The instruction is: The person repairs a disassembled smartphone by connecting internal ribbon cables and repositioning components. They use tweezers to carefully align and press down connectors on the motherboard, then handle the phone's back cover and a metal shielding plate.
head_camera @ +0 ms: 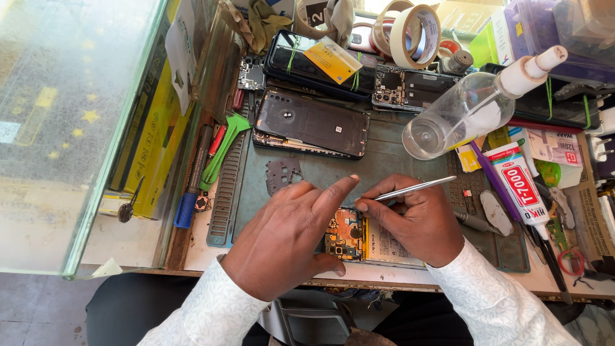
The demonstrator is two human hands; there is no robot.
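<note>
An opened phone (pixel 362 240) lies near the front edge of the grey work mat (pixel 384 157), its orange circuit board and pale battery exposed. My left hand (pixel 288 237) rests on the phone's left end, thumb against its front edge, index finger stretched out. My right hand (pixel 419 221) holds metal tweezers (pixel 416 188), their tip down at the phone's upper edge between my hands. Both hands cover much of the phone.
A dark phone back cover (pixel 314 122) and a loose metal shield plate (pixel 284 173) lie farther back on the mat. A clear squeeze bottle (pixel 467 109), a white glue tube (pixel 519 182), tape rolls (pixel 413 32), more phones (pixel 320 64) and screwdrivers (pixel 192 176) crowd the bench. A glass case (pixel 70 128) stands at left.
</note>
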